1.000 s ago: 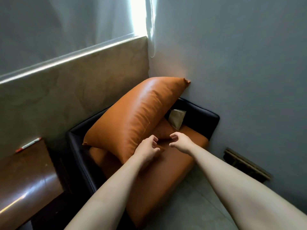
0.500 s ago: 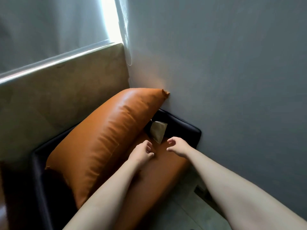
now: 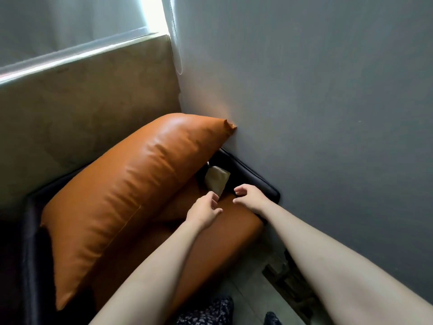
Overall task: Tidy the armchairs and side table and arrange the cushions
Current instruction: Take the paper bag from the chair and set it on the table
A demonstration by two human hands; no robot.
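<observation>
A big orange leather cushion (image 3: 131, 191) leans tilted against the back of a dark armchair (image 3: 255, 174) in the room's corner, its top corner touching the grey wall. The chair's orange seat pad (image 3: 225, 233) lies under my hands. A small beige cushion or packet (image 3: 216, 181) is wedged at the back right of the seat, partly hidden by the big cushion. My left hand (image 3: 203, 211) hovers just below it, fingers loosely curled, holding nothing. My right hand (image 3: 249, 197) hovers to its right, also empty with relaxed curled fingers.
A grey wall (image 3: 316, 113) rises close on the right. A beige panel (image 3: 89, 106) runs behind the chair under a bright window strip. Pale floor tiles (image 3: 248, 282) lie in front, with a dark slatted object (image 3: 290, 282) along the wall base.
Both hands have moved forward across the seat toward the small beige cushion. The view has shifted, so the chair and big cushion sit lower and the side table has left the picture.
</observation>
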